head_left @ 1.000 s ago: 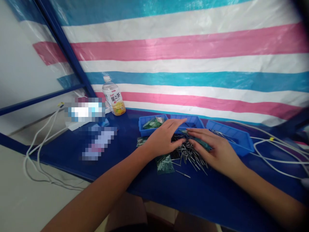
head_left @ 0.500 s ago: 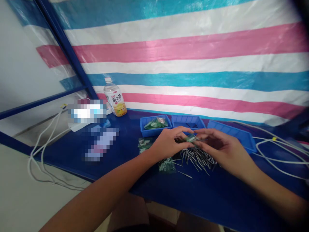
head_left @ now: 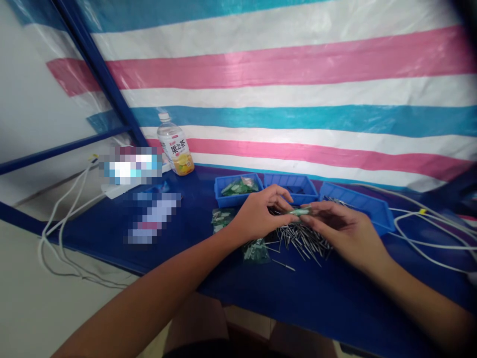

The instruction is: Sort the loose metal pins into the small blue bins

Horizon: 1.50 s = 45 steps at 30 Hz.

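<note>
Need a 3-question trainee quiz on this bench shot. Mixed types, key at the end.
1. How many blue trays stand in the row behind the hands?
2. True or false: the bottle stands left of the trays.
3. What do the left hand and right hand hold between them? A) a cable; B) a small green packet; C) a bottle cap.

Key: 1. Three. 2. True. 3. B.

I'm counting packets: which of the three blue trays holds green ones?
The left tray, nearest the bottle; the middle tray shows dark pieces, the right tray thin metal rods.
</note>
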Each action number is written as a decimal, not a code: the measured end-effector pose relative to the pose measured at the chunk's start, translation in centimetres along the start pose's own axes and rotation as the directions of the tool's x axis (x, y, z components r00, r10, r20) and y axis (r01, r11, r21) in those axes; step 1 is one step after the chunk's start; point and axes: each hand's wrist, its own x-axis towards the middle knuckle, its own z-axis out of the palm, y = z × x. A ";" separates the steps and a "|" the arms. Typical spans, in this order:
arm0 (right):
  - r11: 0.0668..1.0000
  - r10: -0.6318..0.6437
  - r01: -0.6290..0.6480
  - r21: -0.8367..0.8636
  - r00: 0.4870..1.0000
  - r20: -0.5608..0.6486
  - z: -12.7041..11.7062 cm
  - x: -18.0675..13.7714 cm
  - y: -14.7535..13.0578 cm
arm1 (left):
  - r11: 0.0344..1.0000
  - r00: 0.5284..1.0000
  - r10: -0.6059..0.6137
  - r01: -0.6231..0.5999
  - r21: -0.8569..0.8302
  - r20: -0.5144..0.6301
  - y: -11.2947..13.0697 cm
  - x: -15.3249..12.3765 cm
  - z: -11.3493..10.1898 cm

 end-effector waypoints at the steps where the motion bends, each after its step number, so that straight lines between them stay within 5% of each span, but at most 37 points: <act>1: 1.000 0.003 -0.003 0.001 1.000 -0.002 -0.1 0.0 0.0 | 1.000 1.000 -0.003 0.003 0.005 -0.002 0.0 0.0 0.0; 8: 0.999 0.017 -0.015 0.031 0.998 -0.062 -0.1 0.2 -0.4 | 0.997 0.999 -0.009 0.006 -0.082 -0.035 -0.2 0.1 0.5; 14: 0.999 -0.007 0.008 -0.043 1.000 0.025 -0.2 0.1 -0.3 | 0.996 0.998 -0.067 0.067 -0.051 -0.002 0.1 0.2 0.3; 20: 1.000 0.021 -0.021 -0.001 0.998 -0.059 -0.1 0.1 -0.3 | 0.988 0.997 -0.075 0.075 -0.134 0.004 -0.2 0.2 0.5; 27: 0.998 0.027 -0.027 0.048 1.000 0.002 -0.1 0.3 -0.4 | 0.968 0.988 -0.152 0.156 -0.195 0.035 -0.5 0.4 0.3; 45: 0.991 0.073 -0.079 0.109 0.996 0.055 0.0 0.6 -0.8 | 0.958 0.991 -0.120 0.133 -0.256 0.066 -0.7 0.6 0.3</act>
